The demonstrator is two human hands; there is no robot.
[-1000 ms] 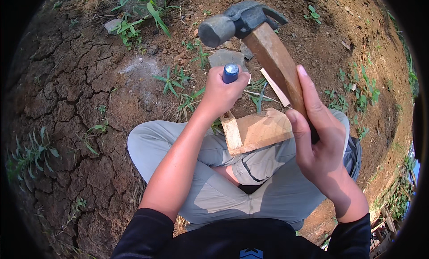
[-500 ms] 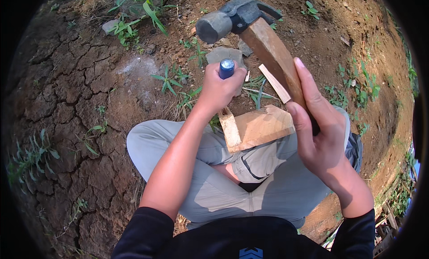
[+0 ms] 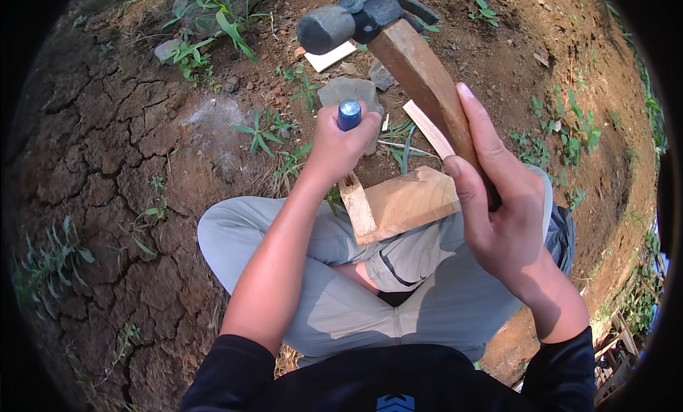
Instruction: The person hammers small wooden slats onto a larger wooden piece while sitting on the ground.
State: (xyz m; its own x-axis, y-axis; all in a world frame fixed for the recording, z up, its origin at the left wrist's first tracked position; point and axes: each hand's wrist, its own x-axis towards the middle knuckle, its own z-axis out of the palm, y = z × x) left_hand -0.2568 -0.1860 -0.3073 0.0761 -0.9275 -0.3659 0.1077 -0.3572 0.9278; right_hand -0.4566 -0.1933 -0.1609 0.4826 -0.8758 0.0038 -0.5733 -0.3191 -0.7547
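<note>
My left hand [image 3: 340, 143] is closed around the upright blue handle [image 3: 349, 115] of what looks like a chisel, with a metal cap on top; its blade is hidden. Below that fist, a pale wooden block [image 3: 409, 206] rests by my crossed legs, with a rougher, notched strip [image 3: 358, 209] along its left end. In my right hand [image 3: 501, 213] is a claw hammer [image 3: 420, 74], gripped by its brown wooden handle. Its dark head is raised beyond and above the blue handle, apart from it.
A flat grey stone [image 3: 352, 92] lies just past my left hand. A pale flat wood piece [image 3: 329, 57] is on the soil farther off, and a wood sliver [image 3: 427, 127] shows beside the hammer handle. Weeds [image 3: 258, 135] and cracked soil [image 3: 107, 156] surround my legs.
The pale flat wood piece beyond the grey stone now shows; it was not visible before. The hammer head sits slightly higher in view. Both hands keep their grips, and the whole view has shifted slightly.
</note>
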